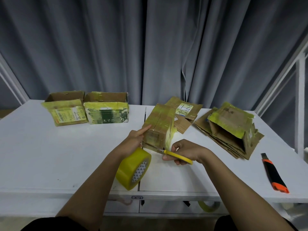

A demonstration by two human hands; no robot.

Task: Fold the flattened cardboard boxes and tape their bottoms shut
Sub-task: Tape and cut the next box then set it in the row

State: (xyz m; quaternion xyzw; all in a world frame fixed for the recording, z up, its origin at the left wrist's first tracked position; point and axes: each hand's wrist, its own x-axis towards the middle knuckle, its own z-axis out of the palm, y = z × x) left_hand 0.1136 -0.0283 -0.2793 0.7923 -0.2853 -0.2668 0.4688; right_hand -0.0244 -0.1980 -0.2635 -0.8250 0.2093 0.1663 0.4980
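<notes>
White table (pixel 50 155): box (pixel 158 127) btwn hands, R hand (pixel 183 151) grips scissors (pixel 176 155)

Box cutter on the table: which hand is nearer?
Right. The right hand, gripping the scissors, sits left of the box cutter; the left hand is farther left, at the box.
</notes>
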